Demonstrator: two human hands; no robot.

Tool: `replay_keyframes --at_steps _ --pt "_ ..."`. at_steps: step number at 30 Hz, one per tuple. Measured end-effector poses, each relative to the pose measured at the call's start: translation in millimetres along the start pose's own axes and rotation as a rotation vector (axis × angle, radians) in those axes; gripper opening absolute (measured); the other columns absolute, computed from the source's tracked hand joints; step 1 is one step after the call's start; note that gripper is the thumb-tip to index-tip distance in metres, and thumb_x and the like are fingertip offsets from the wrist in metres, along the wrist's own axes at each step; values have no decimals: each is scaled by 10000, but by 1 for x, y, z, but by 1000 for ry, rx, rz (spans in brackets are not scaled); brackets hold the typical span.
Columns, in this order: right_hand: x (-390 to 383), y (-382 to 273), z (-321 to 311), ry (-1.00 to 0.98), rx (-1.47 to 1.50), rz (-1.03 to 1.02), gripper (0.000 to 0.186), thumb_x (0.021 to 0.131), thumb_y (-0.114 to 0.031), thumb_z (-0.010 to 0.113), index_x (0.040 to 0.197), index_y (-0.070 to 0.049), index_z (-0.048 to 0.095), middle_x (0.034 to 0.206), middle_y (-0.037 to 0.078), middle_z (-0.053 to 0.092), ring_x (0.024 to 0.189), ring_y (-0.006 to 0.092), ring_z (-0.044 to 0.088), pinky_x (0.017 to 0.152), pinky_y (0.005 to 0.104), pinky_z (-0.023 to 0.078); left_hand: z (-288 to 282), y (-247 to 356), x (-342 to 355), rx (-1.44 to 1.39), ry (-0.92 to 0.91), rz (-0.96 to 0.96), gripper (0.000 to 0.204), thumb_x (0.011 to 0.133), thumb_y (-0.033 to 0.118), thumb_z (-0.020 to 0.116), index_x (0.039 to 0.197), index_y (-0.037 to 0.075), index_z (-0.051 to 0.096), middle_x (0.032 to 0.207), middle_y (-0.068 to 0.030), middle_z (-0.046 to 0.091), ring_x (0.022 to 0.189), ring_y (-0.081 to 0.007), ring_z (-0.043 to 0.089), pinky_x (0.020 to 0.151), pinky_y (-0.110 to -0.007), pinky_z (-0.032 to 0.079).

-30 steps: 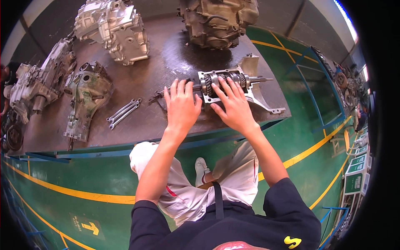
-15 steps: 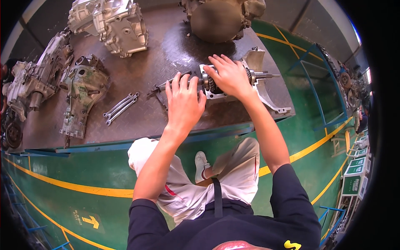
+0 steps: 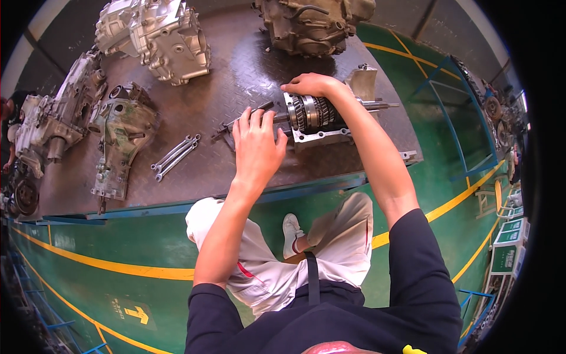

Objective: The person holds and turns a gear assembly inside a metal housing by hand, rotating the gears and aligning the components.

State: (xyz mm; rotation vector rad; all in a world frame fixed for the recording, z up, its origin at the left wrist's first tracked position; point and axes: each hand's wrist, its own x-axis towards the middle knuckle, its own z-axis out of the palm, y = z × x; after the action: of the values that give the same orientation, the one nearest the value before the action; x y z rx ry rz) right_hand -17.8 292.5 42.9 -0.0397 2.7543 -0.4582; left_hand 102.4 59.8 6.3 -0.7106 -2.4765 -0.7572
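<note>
A gear shaft assembly (image 3: 318, 112) with several toothed steel gears lies in an open light-metal gearbox housing (image 3: 324, 136) on the table. My left hand (image 3: 257, 144) is open at the housing's left side, its fingers spread over the shaft's left end (image 3: 280, 118). Whether the fingertips touch that shaft cannot be made out. At the far rim of the housing, my right hand (image 3: 310, 84) has its fingers stretched leftward just behind the gears. My right forearm crosses above the right part of the housing and hides some of it.
Wrenches (image 3: 175, 156) lie left of my left hand on the dark metal table (image 3: 218, 168). Other gearbox casings stand around: a dirty one (image 3: 122, 138), a silver one (image 3: 171, 50) and a brownish one (image 3: 309, 32). A blue frame (image 3: 454, 121) stands on the green floor at right.
My right hand has slid off the top of the gears to the housing's far side, uncovering the gears. The left hand stays near the shaft's left end. The whole view has shifted slightly.
</note>
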Motion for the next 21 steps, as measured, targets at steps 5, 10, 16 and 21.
replay_keyframes --at_steps 5,10,16,21 --pt "-12 -6 -2 70 22 -27 721 975 -644 545 1395 -68 654 1377 221 659 1304 381 607 1120 428 452 -3 -2 2 -10 -19 -28 404 915 182 674 1276 1 653 1342 -198 641 1380 -414 488 1178 -522 354" --pt "-29 -13 -1 176 4 -33 670 986 -624 513 1365 -98 682 1347 197 678 1261 386 630 1104 449 475 0 -3 1 0 -15 -14 406 917 182 677 1281 5 651 1339 -190 642 1379 -413 488 1179 -522 354" --pt "-80 -33 21 401 -172 -55 525 1015 -556 507 1232 -152 762 1273 169 716 1241 336 643 1134 524 406 -4 -2 -2 -15 -36 -18 400 909 191 679 1265 7 665 1321 -208 634 1370 -423 484 1163 -551 344" --pt "-117 -32 87 1002 -192 -158 476 1000 -435 602 1332 -102 677 1463 188 594 1382 327 528 1215 548 277 -5 6 -2 -11 -25 19 380 908 190 698 1255 37 683 1342 -206 638 1373 -446 482 1163 -548 371"
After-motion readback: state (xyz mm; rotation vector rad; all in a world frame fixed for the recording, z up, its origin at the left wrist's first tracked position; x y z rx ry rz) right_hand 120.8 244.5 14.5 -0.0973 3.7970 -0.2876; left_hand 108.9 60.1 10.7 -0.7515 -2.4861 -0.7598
